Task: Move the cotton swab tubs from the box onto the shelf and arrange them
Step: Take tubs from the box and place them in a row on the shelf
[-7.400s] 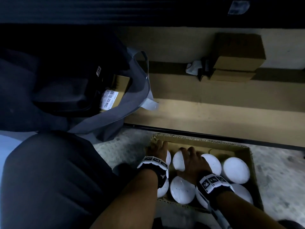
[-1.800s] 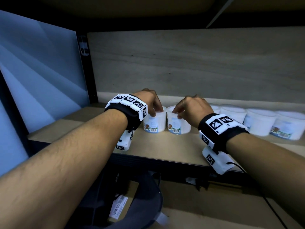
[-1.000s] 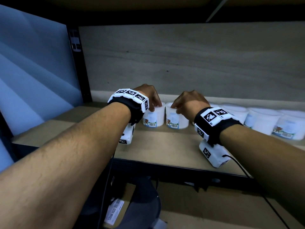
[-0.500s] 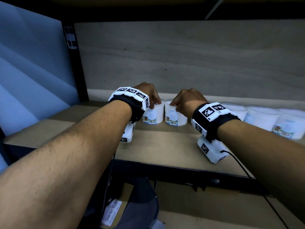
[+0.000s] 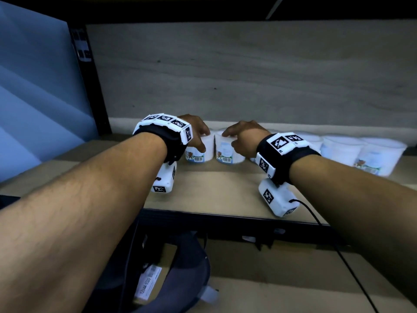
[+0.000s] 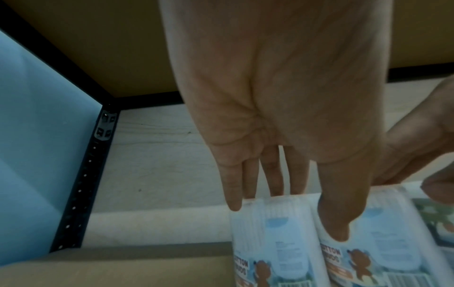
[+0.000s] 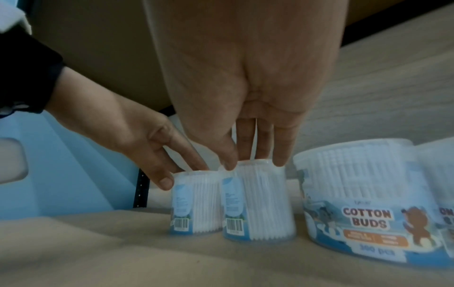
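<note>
Two small clear cotton swab tubs stand side by side on the tan shelf [image 5: 214, 188], near its back. My left hand [image 5: 203, 141] grips the left tub [image 5: 198, 155] from above, fingers over its lid and thumb on its front. My right hand [image 5: 230, 140] grips the right tub [image 5: 228, 152] by its top rim in the same way. The right wrist view shows both tubs [image 7: 196, 203] [image 7: 260, 203] upright and touching, with fingertips on their rims. In the left wrist view my fingers reach down onto the left tub [image 6: 270, 233]. The box is out of view.
A row of several more tubs [image 5: 343, 150] runs along the shelf to the right, the nearest one [image 7: 356, 194] close beside my right hand. A black upright post [image 5: 90, 86] and a blue panel bound the left end. A grey bag [image 5: 180, 267] lies on the lower level.
Both hands went from the box on the floor up to the shelf. Over the last second they have slid the two tubs a little further back.
</note>
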The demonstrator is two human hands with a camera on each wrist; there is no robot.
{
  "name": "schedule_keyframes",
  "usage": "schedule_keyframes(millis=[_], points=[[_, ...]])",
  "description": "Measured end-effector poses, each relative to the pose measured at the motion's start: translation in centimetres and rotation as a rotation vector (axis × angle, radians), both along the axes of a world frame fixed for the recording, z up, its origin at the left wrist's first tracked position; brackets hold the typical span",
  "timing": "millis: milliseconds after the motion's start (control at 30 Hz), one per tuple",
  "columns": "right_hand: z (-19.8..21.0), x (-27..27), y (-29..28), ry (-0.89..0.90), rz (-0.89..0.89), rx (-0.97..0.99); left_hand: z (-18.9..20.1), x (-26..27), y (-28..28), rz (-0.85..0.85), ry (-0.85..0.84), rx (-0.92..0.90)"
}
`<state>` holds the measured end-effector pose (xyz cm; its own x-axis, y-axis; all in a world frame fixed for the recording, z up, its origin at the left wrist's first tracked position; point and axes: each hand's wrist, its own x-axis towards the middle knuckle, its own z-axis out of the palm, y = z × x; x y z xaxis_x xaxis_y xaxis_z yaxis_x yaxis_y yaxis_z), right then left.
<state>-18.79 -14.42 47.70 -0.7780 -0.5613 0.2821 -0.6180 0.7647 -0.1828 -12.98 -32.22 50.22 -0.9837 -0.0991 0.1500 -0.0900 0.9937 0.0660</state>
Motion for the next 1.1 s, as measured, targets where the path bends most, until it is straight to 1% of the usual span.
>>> schedule_keyframes(millis=[133,233,300,433,567,600,700,800,867,933,1033,1100], points=[[-0.3,1.1,1.2,0.027,0.048,-0.034,-0.4,1.0,0.5,0.013,0.014,0.006],[-0.4,1.8,2.2,0.047,0.063,-0.066,-0.3,2.0,0.9,-0.026,0.028,0.022],[-0.4,2.5,2.9,0.026,0.064,-0.122,-0.1,2.6,1.1,-0.064,0.041,0.046],[-0.3,4.8,4.8,-0.086,0.066,-0.189,-0.1,4.1,2.1,-0.168,0.061,0.121],[-0.5,7.7,6.9,-0.286,0.098,-0.135,-0.6,6.3,3.8,-0.258,0.103,0.237],[-0.6,8.5,7.5,-0.306,0.099,-0.122,-0.8,7.0,4.3,-0.275,0.101,0.251],[-0.9,10.6,9.0,-0.302,0.101,-0.066,-1.4,9.1,5.8,-0.313,0.08,0.269],[-1.7,12.6,10.3,-0.367,0.113,-0.037,-2.5,11.0,7.6,-0.354,0.043,0.327],[-2.4,13.6,11.1,-0.411,0.104,-0.029,-3.6,12.0,8.7,-0.379,-0.005,0.358],[-3.0,14.5,11.9,-0.414,0.091,-0.011,-4.8,12.7,9.6,-0.398,-0.059,0.383],[-3.7,15.7,13.0,-0.428,0.117,-0.078,-6.8,13.7,10.6,-0.414,-0.096,0.398],[-4.2,16.5,13.7,-0.441,0.132,-0.074,-8.1,14.5,11.2,-0.424,-0.123,0.422]])
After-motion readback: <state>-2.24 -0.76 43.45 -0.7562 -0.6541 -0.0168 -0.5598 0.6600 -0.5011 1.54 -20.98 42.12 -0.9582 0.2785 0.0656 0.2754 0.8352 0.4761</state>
